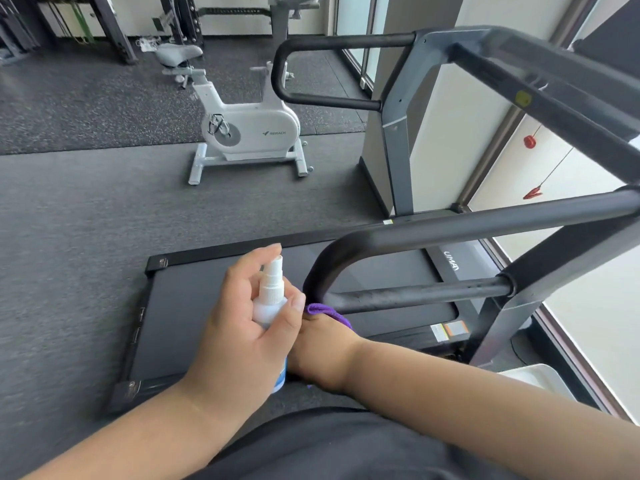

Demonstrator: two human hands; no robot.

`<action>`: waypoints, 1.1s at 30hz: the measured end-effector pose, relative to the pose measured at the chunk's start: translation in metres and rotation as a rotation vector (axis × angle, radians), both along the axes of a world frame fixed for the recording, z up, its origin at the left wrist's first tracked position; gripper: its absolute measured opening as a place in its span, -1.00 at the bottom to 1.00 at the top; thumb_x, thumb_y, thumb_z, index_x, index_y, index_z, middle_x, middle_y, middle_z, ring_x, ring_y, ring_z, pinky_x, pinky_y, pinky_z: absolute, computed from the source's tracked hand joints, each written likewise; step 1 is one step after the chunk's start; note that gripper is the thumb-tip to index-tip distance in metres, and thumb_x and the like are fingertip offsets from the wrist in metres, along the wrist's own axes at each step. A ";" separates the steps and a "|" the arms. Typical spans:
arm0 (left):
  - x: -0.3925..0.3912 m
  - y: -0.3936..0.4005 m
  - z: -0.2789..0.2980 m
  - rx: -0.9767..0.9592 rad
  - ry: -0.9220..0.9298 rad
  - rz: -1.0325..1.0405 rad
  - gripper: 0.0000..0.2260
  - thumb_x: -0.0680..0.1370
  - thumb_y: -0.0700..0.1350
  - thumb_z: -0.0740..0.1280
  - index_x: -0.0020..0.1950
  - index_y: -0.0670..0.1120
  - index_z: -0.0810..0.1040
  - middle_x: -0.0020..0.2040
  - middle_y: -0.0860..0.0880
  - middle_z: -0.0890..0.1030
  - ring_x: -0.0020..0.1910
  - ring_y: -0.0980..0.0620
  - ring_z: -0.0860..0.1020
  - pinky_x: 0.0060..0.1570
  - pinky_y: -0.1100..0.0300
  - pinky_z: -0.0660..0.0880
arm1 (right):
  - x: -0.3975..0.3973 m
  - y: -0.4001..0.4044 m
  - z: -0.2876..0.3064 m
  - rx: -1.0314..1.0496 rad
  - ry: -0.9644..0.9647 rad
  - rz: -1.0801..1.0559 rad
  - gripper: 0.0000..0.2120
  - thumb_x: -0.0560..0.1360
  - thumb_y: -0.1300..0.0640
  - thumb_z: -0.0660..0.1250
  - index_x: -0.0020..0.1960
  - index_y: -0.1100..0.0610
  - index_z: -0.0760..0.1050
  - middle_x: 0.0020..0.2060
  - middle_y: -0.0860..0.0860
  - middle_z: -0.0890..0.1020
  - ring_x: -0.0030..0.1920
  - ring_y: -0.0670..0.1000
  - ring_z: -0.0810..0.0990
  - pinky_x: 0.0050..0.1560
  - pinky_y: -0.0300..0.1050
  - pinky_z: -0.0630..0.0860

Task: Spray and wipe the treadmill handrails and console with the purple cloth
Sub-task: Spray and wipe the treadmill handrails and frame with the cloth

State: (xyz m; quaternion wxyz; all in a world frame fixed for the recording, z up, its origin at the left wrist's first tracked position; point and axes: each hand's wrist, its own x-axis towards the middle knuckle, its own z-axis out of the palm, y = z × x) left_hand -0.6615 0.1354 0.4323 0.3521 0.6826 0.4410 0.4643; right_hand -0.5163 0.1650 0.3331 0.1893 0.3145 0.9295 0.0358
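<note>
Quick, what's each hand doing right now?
Left hand: grips the spray bottle.
Right hand: holds the purple cloth by the handrail.

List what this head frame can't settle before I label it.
- Right hand: its fingers are hidden behind the left hand and the spray bottle, so its hold on the purple cloth is unclear.
- Purple cloth: only a fold shows.
- Spray bottle label: covered by the left palm.
- Treadmill console: cut off by the right frame edge.
- Sticker on the treadmill deck: print too small to read.
</note>
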 end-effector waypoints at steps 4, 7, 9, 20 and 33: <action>0.007 0.014 0.007 0.047 0.085 -0.038 -0.55 0.49 0.07 0.34 0.24 0.49 0.29 -0.07 0.13 0.61 -0.07 0.10 0.61 -0.06 0.37 0.47 | 0.013 -0.014 0.003 -0.014 0.249 -0.138 -0.51 0.44 -0.07 0.39 0.33 -0.01 0.43 0.20 0.01 0.54 0.16 0.19 0.50 0.05 0.09 0.42; 0.023 0.031 0.020 0.063 0.212 -0.070 -0.60 0.46 0.18 0.27 0.22 0.52 0.27 -0.04 0.19 0.59 -0.04 0.17 0.57 -0.12 0.45 0.42 | 0.031 -0.029 0.026 -0.032 0.624 -0.306 -0.49 0.40 -0.04 0.43 0.33 -0.01 0.48 0.10 0.02 0.60 0.05 0.15 0.55 -0.02 -0.02 0.41; 0.036 0.041 0.029 0.097 0.273 -0.109 -0.62 0.48 0.17 0.28 0.24 0.46 0.29 -0.04 0.22 0.58 -0.06 0.18 0.55 -0.12 0.35 0.45 | 0.046 -0.044 0.045 0.015 0.899 -0.416 -0.55 0.39 -0.01 0.49 0.26 0.02 0.56 0.00 -0.01 0.64 -0.03 0.09 0.59 -0.01 0.01 0.50; 0.093 0.050 0.040 0.095 0.609 -0.210 -0.57 0.52 0.09 0.37 0.27 0.34 0.23 -0.13 0.15 0.54 -0.16 0.13 0.51 -0.15 0.10 0.46 | 0.113 -0.090 0.092 0.297 1.192 -0.505 -0.44 0.46 -0.34 0.31 0.08 0.15 0.63 -0.09 -0.03 0.66 -0.09 -0.01 0.62 -0.06 -0.06 0.54; 0.140 0.035 0.054 0.076 0.753 -0.050 -0.63 0.55 0.11 0.32 0.26 0.32 0.23 -0.18 0.16 0.50 -0.23 0.23 0.47 -0.29 0.20 0.36 | 0.178 -0.087 0.084 0.186 1.222 -0.349 -0.53 0.47 -0.35 0.31 0.14 0.01 0.53 -0.07 -0.06 0.65 -0.07 -0.05 0.63 -0.06 -0.07 0.54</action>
